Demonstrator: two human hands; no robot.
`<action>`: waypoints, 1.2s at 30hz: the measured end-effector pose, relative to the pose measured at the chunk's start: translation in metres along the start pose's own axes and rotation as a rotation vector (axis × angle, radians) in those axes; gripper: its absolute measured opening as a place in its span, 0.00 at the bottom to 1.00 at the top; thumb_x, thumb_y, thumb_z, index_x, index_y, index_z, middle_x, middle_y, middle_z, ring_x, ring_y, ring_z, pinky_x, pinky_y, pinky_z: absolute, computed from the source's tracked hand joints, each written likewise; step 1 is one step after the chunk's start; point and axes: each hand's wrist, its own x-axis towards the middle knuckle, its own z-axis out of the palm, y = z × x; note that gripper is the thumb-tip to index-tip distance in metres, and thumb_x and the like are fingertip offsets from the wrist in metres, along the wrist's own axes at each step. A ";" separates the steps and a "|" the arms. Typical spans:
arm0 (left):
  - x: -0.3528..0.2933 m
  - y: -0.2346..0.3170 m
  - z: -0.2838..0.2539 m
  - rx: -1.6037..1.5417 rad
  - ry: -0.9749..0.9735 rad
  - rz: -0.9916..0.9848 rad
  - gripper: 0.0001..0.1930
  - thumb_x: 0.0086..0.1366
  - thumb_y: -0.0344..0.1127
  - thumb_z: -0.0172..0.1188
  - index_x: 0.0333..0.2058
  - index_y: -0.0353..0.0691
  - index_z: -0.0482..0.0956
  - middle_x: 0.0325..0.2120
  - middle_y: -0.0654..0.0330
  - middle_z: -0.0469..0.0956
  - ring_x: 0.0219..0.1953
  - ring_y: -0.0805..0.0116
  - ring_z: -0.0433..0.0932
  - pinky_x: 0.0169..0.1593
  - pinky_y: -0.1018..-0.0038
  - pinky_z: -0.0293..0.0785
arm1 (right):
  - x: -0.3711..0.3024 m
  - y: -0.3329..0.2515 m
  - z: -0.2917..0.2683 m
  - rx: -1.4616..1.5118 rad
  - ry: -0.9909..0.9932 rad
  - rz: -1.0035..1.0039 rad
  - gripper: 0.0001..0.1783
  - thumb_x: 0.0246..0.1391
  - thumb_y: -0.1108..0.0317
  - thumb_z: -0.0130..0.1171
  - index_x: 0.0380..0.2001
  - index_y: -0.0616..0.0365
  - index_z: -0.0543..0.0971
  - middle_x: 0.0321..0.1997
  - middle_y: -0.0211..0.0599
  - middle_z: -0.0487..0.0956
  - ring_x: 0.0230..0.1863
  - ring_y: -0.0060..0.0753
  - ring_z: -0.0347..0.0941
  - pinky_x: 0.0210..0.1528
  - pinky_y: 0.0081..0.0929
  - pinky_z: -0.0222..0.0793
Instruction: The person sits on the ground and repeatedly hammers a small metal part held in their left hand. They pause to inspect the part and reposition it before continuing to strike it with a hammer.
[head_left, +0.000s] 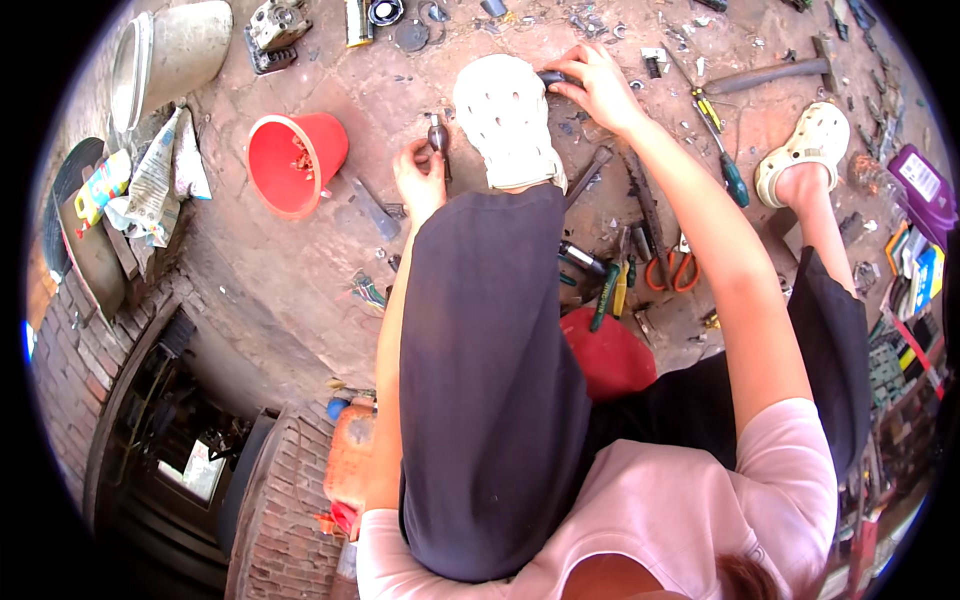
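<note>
My left hand [420, 178] is to the left of the white clog [503, 110] on my foot. Its fingers are closed at a small dark bulb-shaped piece [437, 136] with a silvery tip and a thin stem. On the clog's other side, my right hand [598, 88] pinches a short dark piece [551, 77] by its end, close against the shoe. The clog partly hides the ground between my hands, and the exact kind of either dark piece is too small to make out.
A red bucket [322, 160] lies tipped at left. A hammer [770, 75], screwdriver [733, 175], orange-handled scissors [683, 268] and pliers [605, 295] lie at right. A flat steel bar [375, 208] rests near my left forearm. Small scraps litter the brick ground.
</note>
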 end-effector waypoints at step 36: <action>0.028 0.212 -0.065 -1.231 -0.076 0.270 0.13 0.63 0.31 0.52 0.20 0.38 0.65 0.14 0.62 0.63 0.14 0.74 0.62 0.19 0.77 0.58 | -0.205 -0.054 -0.007 -0.030 0.185 0.931 0.19 0.39 0.65 0.67 0.34 0.59 0.73 0.35 0.44 0.73 0.40 0.50 0.70 0.42 0.40 0.66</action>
